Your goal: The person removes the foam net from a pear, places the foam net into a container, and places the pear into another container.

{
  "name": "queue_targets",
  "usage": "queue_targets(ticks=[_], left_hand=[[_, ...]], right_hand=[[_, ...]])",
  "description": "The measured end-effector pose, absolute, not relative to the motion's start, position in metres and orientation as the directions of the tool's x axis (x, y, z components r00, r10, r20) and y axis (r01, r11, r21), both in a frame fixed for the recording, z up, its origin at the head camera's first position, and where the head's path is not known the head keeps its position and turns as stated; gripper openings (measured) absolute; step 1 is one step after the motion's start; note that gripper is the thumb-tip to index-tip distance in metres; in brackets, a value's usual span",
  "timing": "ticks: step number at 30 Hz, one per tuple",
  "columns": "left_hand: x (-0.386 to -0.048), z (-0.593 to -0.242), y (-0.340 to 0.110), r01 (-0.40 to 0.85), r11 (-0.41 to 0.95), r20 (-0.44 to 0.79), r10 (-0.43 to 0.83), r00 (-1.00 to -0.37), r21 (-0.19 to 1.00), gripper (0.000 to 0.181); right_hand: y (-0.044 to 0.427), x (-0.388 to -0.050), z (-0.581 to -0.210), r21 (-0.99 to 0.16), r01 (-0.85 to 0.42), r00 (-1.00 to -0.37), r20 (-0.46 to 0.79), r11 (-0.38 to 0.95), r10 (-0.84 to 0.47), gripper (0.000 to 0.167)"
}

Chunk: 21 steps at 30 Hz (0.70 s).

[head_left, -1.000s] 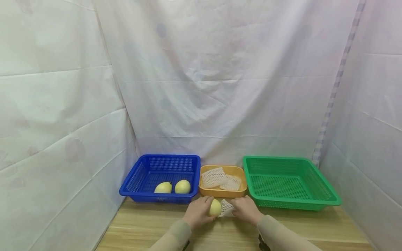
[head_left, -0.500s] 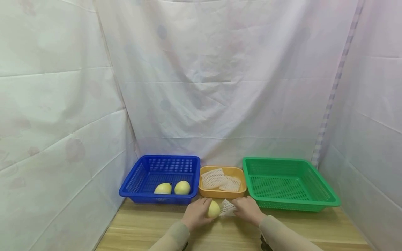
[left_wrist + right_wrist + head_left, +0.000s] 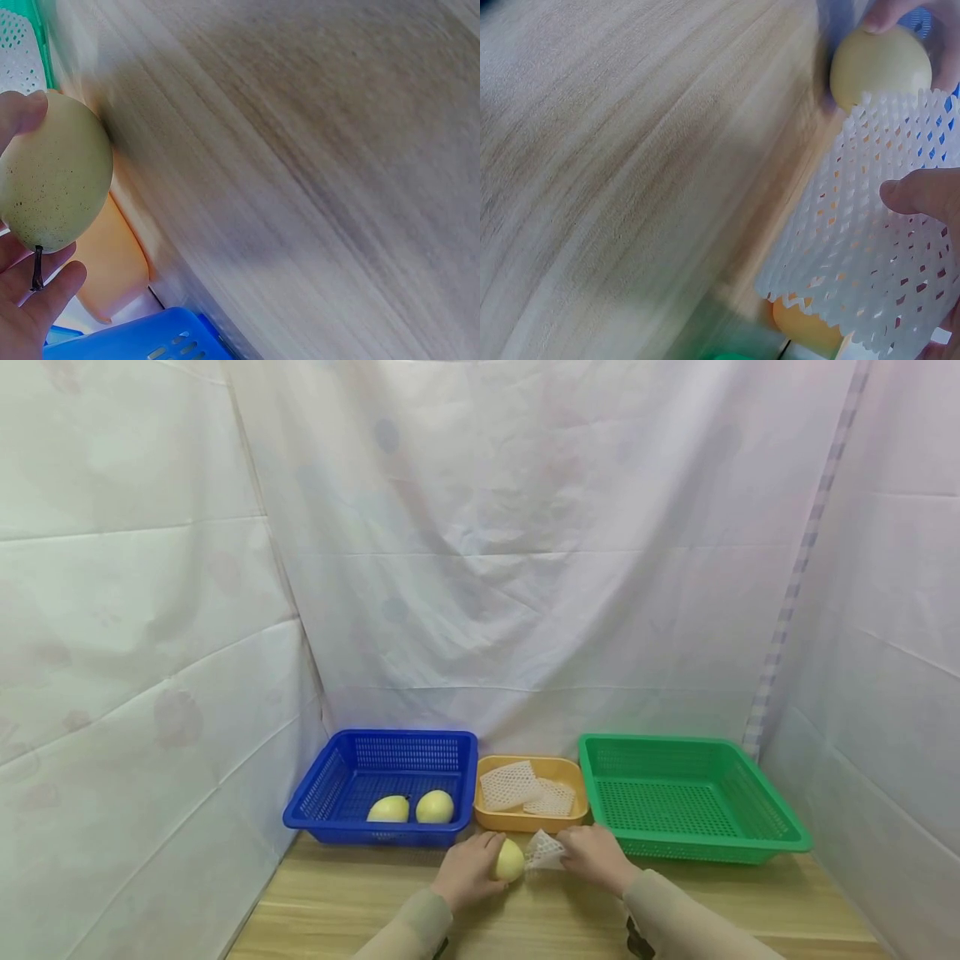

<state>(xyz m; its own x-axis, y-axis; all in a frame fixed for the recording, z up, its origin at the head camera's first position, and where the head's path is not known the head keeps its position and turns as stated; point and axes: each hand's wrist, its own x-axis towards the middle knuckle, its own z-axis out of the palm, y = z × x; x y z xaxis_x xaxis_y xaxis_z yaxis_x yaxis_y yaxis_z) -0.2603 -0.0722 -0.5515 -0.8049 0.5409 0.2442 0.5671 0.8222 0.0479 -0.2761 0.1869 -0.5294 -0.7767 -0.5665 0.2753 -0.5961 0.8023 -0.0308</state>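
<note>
My left hand point(image 3: 468, 870) grips a pale yellow-green pear point(image 3: 510, 862) just above the wooden table. In the left wrist view the thumb lies on one side of the pear point(image 3: 58, 176), and its dark stem point(image 3: 37, 268) points toward the palm. To its right, my right hand point(image 3: 596, 856) holds a white foam fruit net point(image 3: 545, 852). The thumb presses on the net point(image 3: 862, 225) in the right wrist view; the fingers behind it are mostly hidden. The net's free edge faces the pear's stemless end, close to it; whether they touch I cannot tell.
A blue basket point(image 3: 375, 835) at the left holds two pears point(image 3: 434, 807). Behind my hands stands a small orange tray point(image 3: 491, 820) with more foam nets point(image 3: 512, 785). At the right is a green basket point(image 3: 693, 842). White cloth walls point(image 3: 480, 610) enclose the table point(image 3: 360, 893).
The pear in my left hand has shifted slightly left. My right hand has drawn slightly right with the foam net, widening the gap between net and pear.
</note>
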Motion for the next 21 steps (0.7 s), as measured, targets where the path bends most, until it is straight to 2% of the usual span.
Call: queue_targets(ticks=[14,21], left_hand=[[-0.259,-0.551,-0.073,0.571,0.819,0.264,0.541,-0.798,0.048,0.074],[-0.259,-0.553,-0.073,0.595,0.801,0.288,0.555,-0.781,0.069,0.073]], right_hand=[[0.187,-0.280,-0.516,-0.021,-0.606,-0.765,0.290,0.795,-0.575,0.016],[0.189,-0.278,-0.508,-0.023,-0.626,-0.743,0.320,0.779,-0.588,0.012]])
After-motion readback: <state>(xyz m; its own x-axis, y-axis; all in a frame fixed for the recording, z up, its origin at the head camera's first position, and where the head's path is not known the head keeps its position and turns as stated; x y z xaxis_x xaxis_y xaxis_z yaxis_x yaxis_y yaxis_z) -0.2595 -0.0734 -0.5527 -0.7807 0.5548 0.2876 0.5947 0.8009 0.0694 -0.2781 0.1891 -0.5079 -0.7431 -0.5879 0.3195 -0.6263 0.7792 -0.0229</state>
